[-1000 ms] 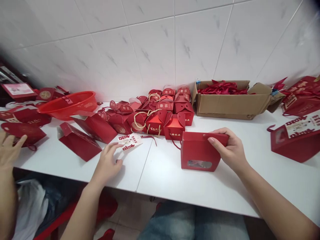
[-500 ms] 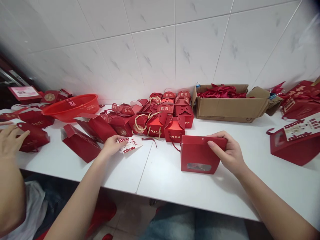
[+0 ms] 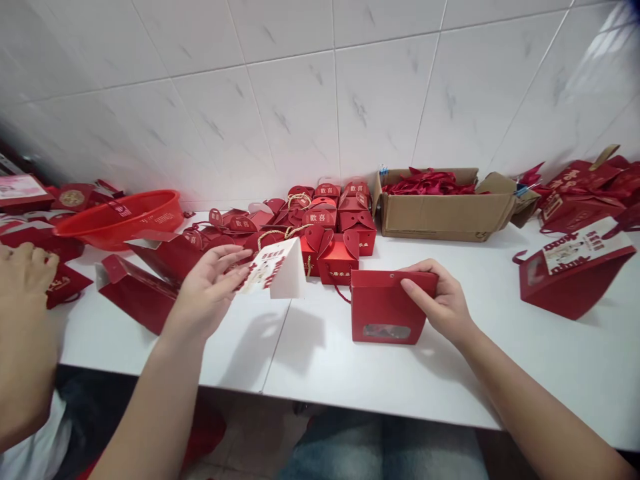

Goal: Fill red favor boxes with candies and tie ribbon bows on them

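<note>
Raised over the table, my left hand (image 3: 210,290) is closed on a folded white card (image 3: 289,273) with red print, which hangs partly open like a tent. My right hand (image 3: 443,297) grips the top right corner of a red gift box (image 3: 383,303); the box stands upright on the white table and has a small clear window low on its front. Two plain red boxes (image 3: 135,297) lean near my left forearm. Just behind the card sit several small red candy boxes (image 3: 339,257), some with rope handles.
A cardboard box (image 3: 435,217) of red ribbons stands by the tiled wall. On the right is a red box topped with a printed card (image 3: 575,277). A red plastic basin (image 3: 123,223) lies back left, and another person's hand (image 3: 27,280) works at the left edge.
My left hand has lifted the card off the table and moved it right, toward the red box. The card has opened at its fold. My right hand still holds the box.
</note>
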### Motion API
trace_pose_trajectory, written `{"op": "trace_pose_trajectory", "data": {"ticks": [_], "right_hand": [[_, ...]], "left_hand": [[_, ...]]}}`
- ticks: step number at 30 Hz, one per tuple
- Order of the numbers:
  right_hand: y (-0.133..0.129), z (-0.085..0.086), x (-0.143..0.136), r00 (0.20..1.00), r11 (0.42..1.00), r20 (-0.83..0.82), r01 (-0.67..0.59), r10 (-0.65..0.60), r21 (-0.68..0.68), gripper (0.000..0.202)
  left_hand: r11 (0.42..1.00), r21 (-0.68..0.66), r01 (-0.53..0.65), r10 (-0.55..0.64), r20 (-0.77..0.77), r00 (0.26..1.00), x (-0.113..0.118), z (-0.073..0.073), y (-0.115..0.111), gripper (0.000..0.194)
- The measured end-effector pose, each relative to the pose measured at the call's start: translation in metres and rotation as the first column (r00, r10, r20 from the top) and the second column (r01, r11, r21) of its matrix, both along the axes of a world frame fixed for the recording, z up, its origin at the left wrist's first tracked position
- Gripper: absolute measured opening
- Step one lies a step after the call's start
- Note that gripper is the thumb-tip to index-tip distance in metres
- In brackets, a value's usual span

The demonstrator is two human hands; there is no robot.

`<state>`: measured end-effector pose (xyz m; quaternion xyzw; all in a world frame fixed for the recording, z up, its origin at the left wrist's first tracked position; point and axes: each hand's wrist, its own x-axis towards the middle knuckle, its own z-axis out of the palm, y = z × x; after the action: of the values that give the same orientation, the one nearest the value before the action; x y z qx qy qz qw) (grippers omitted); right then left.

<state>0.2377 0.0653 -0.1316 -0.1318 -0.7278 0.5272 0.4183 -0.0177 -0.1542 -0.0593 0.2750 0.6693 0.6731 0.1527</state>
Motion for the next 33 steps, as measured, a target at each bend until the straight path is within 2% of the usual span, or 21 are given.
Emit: {"op": "trace_pose_trajectory", "data": {"ticks": [3, 7, 10, 13, 17, 20, 21, 23, 26, 33], "right_hand": [[-0.001, 0.001, 0.000, 1.000, 1.000, 0.000, -0.013, 0.013, -0.001, 0.014], [-0.001, 0.002, 0.000, 0.999, 0.999, 0.016, -0.030, 0.031, -0.029, 0.016], [-0.001, -0.001, -0.001, 0.998, 0.997, 0.034, -0.050, 0.053, -0.064, 0.018], [0.002, -0.005, -0.003, 0.999, 0.999, -0.008, -0.048, 0.048, -0.015, 0.019], [0.007, -0.009, -0.007, 0.991, 0.990, -0.125, 0.059, -0.043, 0.127, 0.015], [0.007, -0.009, -0.009, 0.981, 0.985, -0.143, 0.145, -0.130, 0.098, 0.019], [0.005, -0.009, -0.010, 0.982, 0.990, -0.150, 0.127, -0.116, 0.060, 0.020], [0.002, -0.008, -0.011, 0.982, 0.999, -0.188, 0.013, -0.022, -0.048, 0.017], [-0.002, -0.007, -0.012, 0.959, 0.979, -0.270, -0.127, 0.081, -0.158, 0.017], [-0.003, -0.004, -0.010, 0.987, 0.991, -0.161, -0.026, 0.005, -0.129, 0.020]], "left_hand": [[0.985, 0.166, 0.040, -0.026, -0.086, 0.996, 0.027, -0.002, 0.033, 0.038], [0.958, 0.261, 0.116, -0.029, -0.314, 0.949, 0.068, -0.010, 0.066, 0.023], [0.958, 0.201, 0.203, -0.099, -0.432, 0.896, 0.096, -0.018, 0.073, 0.013], [0.949, 0.099, 0.301, -0.206, -0.529, 0.823, 0.113, -0.027, 0.070, 0.016], [0.932, -0.011, 0.362, -0.286, -0.635, 0.718, 0.118, -0.041, 0.069, 0.024], [0.934, -0.060, 0.353, -0.287, -0.716, 0.636, 0.118, -0.046, 0.072, 0.026], [0.934, -0.070, 0.349, -0.284, -0.740, 0.610, 0.119, -0.047, 0.073, 0.027], [0.931, -0.082, 0.355, -0.283, -0.777, 0.562, 0.119, -0.046, 0.076, 0.027], [0.917, -0.107, 0.383, -0.305, -0.806, 0.507, 0.117, -0.044, 0.079, 0.028], [0.908, -0.135, 0.396, -0.330, -0.814, 0.478, 0.114, -0.044, 0.082, 0.031]]}}
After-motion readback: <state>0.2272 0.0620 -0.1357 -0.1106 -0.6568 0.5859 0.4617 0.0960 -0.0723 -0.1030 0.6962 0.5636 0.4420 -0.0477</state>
